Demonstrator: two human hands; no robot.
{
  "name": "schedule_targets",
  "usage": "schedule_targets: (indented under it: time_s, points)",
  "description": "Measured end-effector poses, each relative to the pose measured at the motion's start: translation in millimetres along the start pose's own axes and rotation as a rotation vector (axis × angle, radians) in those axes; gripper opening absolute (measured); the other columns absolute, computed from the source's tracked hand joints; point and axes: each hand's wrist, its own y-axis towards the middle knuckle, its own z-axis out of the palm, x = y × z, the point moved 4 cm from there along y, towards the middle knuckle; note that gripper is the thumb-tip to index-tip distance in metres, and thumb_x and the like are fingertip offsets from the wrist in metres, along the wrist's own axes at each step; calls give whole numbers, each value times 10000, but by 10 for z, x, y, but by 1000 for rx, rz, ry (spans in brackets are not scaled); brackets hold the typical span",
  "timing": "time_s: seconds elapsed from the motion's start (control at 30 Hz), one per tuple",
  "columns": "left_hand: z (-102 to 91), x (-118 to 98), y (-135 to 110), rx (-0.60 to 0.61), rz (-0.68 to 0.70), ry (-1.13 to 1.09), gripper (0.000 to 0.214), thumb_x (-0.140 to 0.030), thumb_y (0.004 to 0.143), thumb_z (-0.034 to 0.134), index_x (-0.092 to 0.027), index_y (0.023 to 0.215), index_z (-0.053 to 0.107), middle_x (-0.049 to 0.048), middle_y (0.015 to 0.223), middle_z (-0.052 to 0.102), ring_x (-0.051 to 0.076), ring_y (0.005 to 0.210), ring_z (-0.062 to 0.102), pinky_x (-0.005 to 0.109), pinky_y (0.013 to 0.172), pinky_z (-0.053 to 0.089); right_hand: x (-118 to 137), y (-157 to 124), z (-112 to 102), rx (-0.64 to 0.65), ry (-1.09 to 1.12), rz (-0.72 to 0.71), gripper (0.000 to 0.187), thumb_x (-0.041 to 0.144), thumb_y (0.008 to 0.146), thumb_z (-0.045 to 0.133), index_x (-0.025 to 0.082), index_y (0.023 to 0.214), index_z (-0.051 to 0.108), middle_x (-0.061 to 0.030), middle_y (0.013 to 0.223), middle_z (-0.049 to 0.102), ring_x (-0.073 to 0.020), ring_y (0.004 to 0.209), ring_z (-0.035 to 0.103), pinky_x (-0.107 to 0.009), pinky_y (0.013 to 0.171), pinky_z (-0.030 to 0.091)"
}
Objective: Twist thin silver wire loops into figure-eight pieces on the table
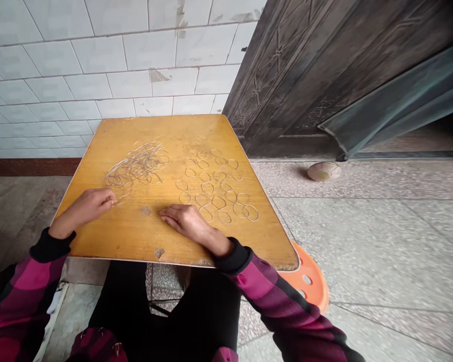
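left fingers (111, 200) pinched on a wire loop (120, 197), right fingers (166, 213) flat beside laid-out loops (207, 188)

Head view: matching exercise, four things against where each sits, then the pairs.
Things:
1. Person's left hand
2. Person's right hand
3. Orange perforated plastic stool
4. Scuffed tan ball

Places:
A. Partly under the near right corner of the yellow wooden tabletop
B. On the speckled stone floor, before the dark embossed door
C. Palm down beside the spread thin figure-eight loops
D. At the lower edge of the tangled heap of thin pale loops

Pairs: 1-D, 2-C, 3-A, 4-B
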Motion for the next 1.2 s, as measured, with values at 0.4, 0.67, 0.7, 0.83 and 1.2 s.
schedule_targets:
  time_s: [0.4, 0.67, 0.7, 0.83, 1.2]
  points:
    - [33, 53, 347, -44, -356, -936, 129, -230, 674, 639, -146, 746, 574, -5, 613, 575, 26, 390, 348, 153, 349, 214, -35, 81, 37, -44, 64, 91, 221, 239, 950, 494, 157, 1036, 680, -85, 963, 722, -179, 847, 686, -282, 763, 525]
    - [267, 81, 525, 67, -384, -1260, 176, -159, 639, 691, -136, 765, 571, -26, 636, 533, -5, 381, 294, 121, 323, 168, 277, 573, 279, 10, -39, 225, 191, 335, 911, 575, 156, 942, 635, -73, 855, 683, -158, 717, 641, -242, 635, 442]
    - [293, 82, 520, 86, -389, -1269, 174, -164, 643, 691, -136, 765, 569, -28, 634, 530, -6, 377, 287, 122, 320, 169, 275, 621, 301, 13, -68, 257, 192, 344, 907, 580, 157, 913, 625, -71, 843, 678, -154, 698, 631, -238, 618, 423]
    - [354, 57, 470, 148, -393, -1197, 141, -218, 698, 665, -144, 755, 559, -30, 620, 529, -1, 365, 295, 128, 320, 184, 176, 694, 341, -25, -69, 348, 156, 312, 913, 557, 166, 862, 573, -45, 767, 652, -134, 626, 584, -227, 576, 373]
    - [327, 73, 356, 318, -289, -975, 117, -258, 801, 599, -145, 774, 587, -17, 573, 559, 1, 338, 296, 124, 320, 153, 29, 704, 388, -167, 117, 280, 118, 175, 897, 532, 168, 784, 564, -18, 736, 627, -112, 651, 557, -201, 632, 399]
